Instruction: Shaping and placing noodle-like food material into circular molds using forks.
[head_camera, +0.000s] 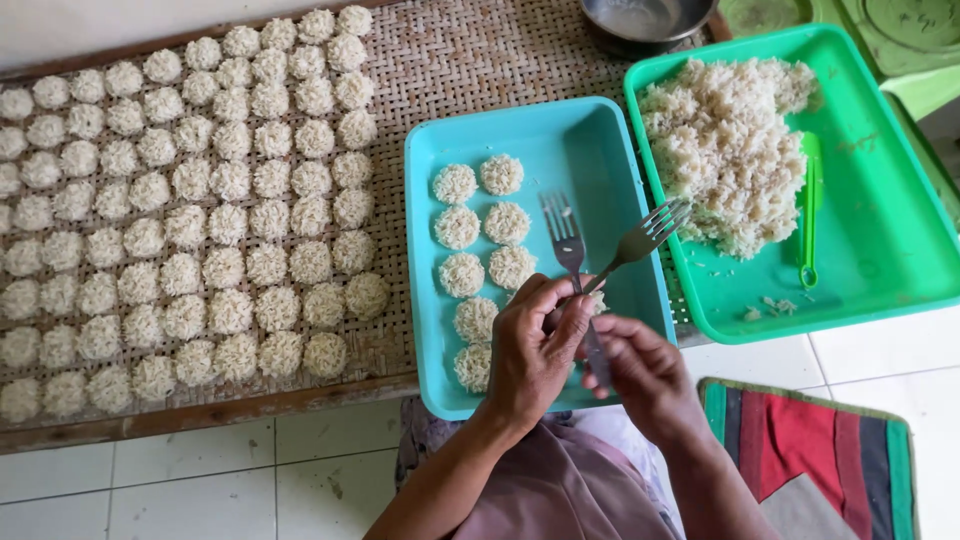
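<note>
Left hand: I see it curled shut around the handles of two forks, fingers wrapped over the top.
Right hand: it sits just under and beside the left, fingers bent against the lower fork handle; I cannot tell how firmly it grips.
Forks: one points up over the blue tray, the other slants right, its prongs over the rim of the green tray.
Hidden: the handles vanish inside my hands, and whatever is pressed between the forks and the palms is covered. A bit of noodle shows by the left thumb, too small to make out.
Blue tray: holds round noodle cakes in two columns; the lowest ones are partly behind the left hand.
Green tray: touching the blue tray's right side, with a loose heap of noodles and a green plastic tool lying beside it.
Woven mat: under both trays, carrying many rows of finished cakes to the left; its left edge is cut off.
Metal bowl: at the top, only partly in frame.
Floor: white tiles, with a striped cloth at lower right.
</note>
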